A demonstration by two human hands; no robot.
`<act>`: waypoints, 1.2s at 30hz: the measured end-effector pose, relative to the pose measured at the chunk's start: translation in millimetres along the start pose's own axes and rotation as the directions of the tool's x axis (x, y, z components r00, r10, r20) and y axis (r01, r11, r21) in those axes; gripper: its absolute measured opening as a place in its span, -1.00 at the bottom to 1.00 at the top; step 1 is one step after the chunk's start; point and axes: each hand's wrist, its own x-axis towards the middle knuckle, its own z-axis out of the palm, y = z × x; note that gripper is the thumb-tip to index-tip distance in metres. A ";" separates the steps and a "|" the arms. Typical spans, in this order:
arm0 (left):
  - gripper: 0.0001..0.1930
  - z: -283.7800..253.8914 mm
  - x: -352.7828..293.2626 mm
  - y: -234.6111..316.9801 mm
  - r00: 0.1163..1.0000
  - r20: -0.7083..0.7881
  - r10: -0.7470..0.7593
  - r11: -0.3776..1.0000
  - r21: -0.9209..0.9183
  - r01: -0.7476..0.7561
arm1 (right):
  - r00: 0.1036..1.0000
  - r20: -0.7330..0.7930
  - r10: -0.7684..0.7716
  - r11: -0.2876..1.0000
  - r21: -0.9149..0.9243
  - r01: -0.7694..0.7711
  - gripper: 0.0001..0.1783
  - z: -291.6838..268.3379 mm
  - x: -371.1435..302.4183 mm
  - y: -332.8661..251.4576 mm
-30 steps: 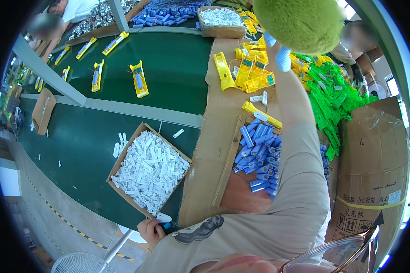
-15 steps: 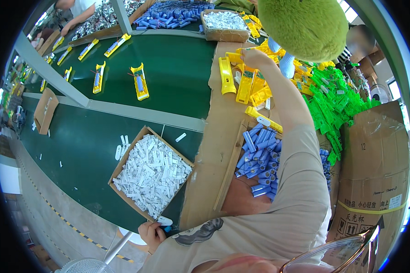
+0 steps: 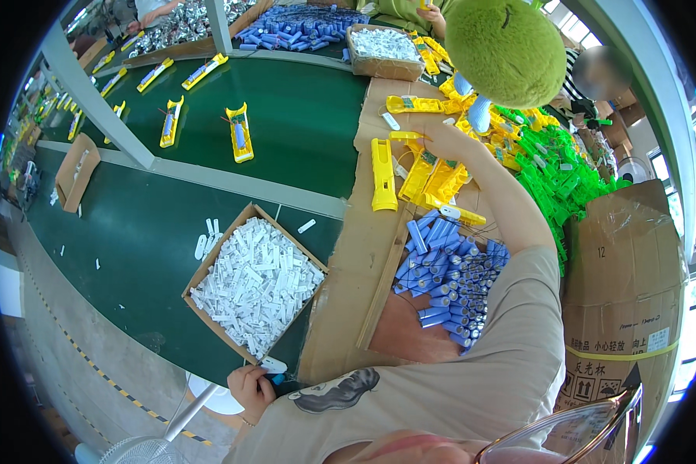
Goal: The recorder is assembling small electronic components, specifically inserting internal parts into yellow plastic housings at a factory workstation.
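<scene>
My right hand (image 3: pixel 450 144) reaches out at the far right of the cardboard, its fingertips closed on the end of a yellow plastic shell (image 3: pixel 404 135). Another yellow shell (image 3: pixel 383 176) stands close to its left, and more shells (image 3: pixel 433 179) lie just below the hand. My left hand (image 3: pixel 251 392) is curled at the near corner of a cardboard box (image 3: pixel 201 305) full of small white plastic parts (image 3: pixel 257 286). By its fingers are a white part (image 3: pixel 274 364) and a small blue and dark object (image 3: pixel 276 379); what the fingers hold is hidden.
Purple-blue battery cells (image 3: pixel 445 282) with wires lie right of a wooden strip (image 3: pixel 380 298). Green shells (image 3: pixel 561 174) pile up at right beside a tall carton (image 3: pixel 619 301). Yellow shells with cells (image 3: pixel 240 133) sit on the green belt (image 3: pixel 301 116). A green plush (image 3: pixel 506 50) hangs overhead.
My right hand has come slightly nearer, and the yellow shells by it have shifted toward me. A co-worker's hand with something yellow now shows at the top. My left hand stays by the box corner.
</scene>
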 end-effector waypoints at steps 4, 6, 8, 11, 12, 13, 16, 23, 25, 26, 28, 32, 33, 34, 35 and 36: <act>-0.82 0.1 0.8 2.0 1.000 -0.008 -0.002 1.000 -0.003 0.002 | 0.999 0.027 -0.046 0.998 0.040 0.045 -0.53 -5.0 -17.2 23.5; -0.82 0.9 2.6 3.4 1.000 -0.017 -0.005 1.000 -0.012 0.004 | 0.998 0.031 -0.053 0.997 0.054 0.051 -0.53 -11.6 -31.9 30.9; -0.82 1.8 5.2 2.3 1.000 -0.025 -0.002 1.000 -0.029 0.001 | 0.960 0.232 0.159 0.987 -0.001 -0.163 -0.53 -29.8 -54.1 33.8; -0.81 -3.1 1.8 6.9 0.998 -0.054 -0.023 1.000 -0.011 0.023 | 0.874 0.380 0.301 0.933 -0.308 -0.188 -0.55 -44.4 -55.8 25.3; -0.81 -2.2 -1.1 5.4 0.997 -0.068 -0.030 0.999 -0.012 0.029 | 0.878 0.375 0.296 0.930 -0.323 -0.175 -0.55 -51.5 -58.5 10.1; -0.81 -2.7 1.1 5.8 0.998 -0.066 -0.024 1.000 -0.014 0.023 | 0.922 0.211 0.325 0.913 -0.322 -0.249 -0.58 -55.2 -66.8 -8.4; -0.81 -3.4 6.4 6.9 0.999 -0.045 -0.021 1.000 -0.022 0.020 | 0.982 -0.038 0.186 0.915 -0.358 -0.187 -0.63 -52.2 -52.6 -73.1; -0.82 -2.4 3.8 7.8 0.998 -0.062 -0.017 0.999 -0.033 0.015 | 0.715 0.055 -0.697 0.515 -0.655 0.553 -0.55 7.3 -10.6 -96.9; -0.84 -3.8 4.0 13.0 0.997 -0.073 -0.024 0.998 -0.053 0.020 | 0.697 0.033 -0.717 0.572 -0.543 0.614 -0.51 -10.2 -19.9 -98.0; -0.84 -4.4 4.9 12.1 0.996 -0.089 -0.021 0.998 -0.053 0.016 | 0.693 0.030 -0.720 0.564 -0.556 0.611 -0.51 -18.2 -25.2 -97.6; -0.85 -4.9 3.0 11.8 0.998 -0.068 -0.018 0.998 -0.067 0.014 | 0.707 -0.232 -0.669 0.727 -0.402 0.556 -0.44 -38.0 -45.0 -105.9; -0.87 -7.9 2.3 9.5 0.996 -0.086 0.012 0.997 -0.077 -0.019 | 0.867 -0.385 -0.317 0.751 0.456 0.477 -0.55 -90.9 -123.0 -153.1; -0.88 -7.5 2.7 7.3 0.994 -0.106 0.036 0.996 -0.073 -0.044 | 0.914 -0.300 -0.273 0.388 0.835 0.390 -0.49 -91.7 -141.6 -160.9; -0.89 -7.3 0.3 5.9 0.991 -0.127 0.043 0.996 -0.066 -0.052 | 0.915 -0.295 -0.277 0.397 0.832 0.388 -0.49 -94.7 -154.3 -174.3; -0.89 -8.9 -1.0 6.0 0.990 -0.134 0.048 0.997 -0.054 -0.056 | 0.885 -0.322 -0.336 0.192 0.897 0.399 -0.38 -99.8 -168.2 -190.7; -0.89 -9.2 -1.4 5.9 0.990 -0.138 0.041 0.997 -0.062 -0.050 | 0.851 -0.357 -0.385 -0.020 0.925 0.379 -0.28 -104.5 -183.4 -207.3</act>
